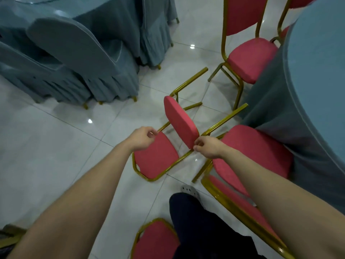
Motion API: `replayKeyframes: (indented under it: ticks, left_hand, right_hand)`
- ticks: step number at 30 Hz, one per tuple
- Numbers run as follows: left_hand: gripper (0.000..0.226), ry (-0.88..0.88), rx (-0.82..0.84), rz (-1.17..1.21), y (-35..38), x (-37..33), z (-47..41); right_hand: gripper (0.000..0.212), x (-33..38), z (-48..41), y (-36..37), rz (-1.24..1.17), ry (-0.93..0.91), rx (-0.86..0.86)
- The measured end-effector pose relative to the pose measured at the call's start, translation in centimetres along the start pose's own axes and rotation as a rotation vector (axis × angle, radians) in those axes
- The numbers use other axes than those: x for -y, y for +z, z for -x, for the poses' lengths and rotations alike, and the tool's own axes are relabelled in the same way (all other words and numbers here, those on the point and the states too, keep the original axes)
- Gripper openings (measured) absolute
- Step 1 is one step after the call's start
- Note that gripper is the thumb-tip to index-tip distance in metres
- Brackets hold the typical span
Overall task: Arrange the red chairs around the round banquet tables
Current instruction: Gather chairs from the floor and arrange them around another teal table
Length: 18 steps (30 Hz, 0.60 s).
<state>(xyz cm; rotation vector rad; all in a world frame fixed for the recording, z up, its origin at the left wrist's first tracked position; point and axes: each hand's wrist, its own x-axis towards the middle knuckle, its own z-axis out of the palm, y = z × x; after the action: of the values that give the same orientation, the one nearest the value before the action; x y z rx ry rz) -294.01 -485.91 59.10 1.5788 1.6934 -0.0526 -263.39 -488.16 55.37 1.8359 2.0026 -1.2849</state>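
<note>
Red chair (155, 157) tipped, legs pointing away, just beside the table (308, 81). Left hand (143, 138) and right hand (209, 148) both curl round its gold frame (147, 178): stiff, likely light, a surer hold than the padding.

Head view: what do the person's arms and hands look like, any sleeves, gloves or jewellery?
The left hand and right hand are bare: no gloves, rings, watch or bands can be seen. The left forearm and right forearm are uncovered to the frame's bottom edge, so no sleeves show. Below them are dark trousers and a grey perforated shoe.
</note>
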Motion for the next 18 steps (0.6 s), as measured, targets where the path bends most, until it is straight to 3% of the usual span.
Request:
replayKeyframes:
  ticks: [7, 10, 18]
  left_hand:
    - [0.025, -0.051, 0.124, -0.014, -6.1, 6.9, -8.3]
    - [0.026, -0.094, 0.136, -0.039, -9.1, 9.9, -12.4]
    - [0.028, -0.013, 0.219, -0.223, -13.9, 15.3, -21.0]
  right_hand:
    - [0.042, 6.2, -11.6, -0.9, -0.062, 0.130, -0.034]
    - [0.052, 8.9, -16.0, 0.6, -0.145, 0.185, -0.037]
    - [0.061, 15.6, -19.8, 7.5, -0.440, 0.340, -0.088]
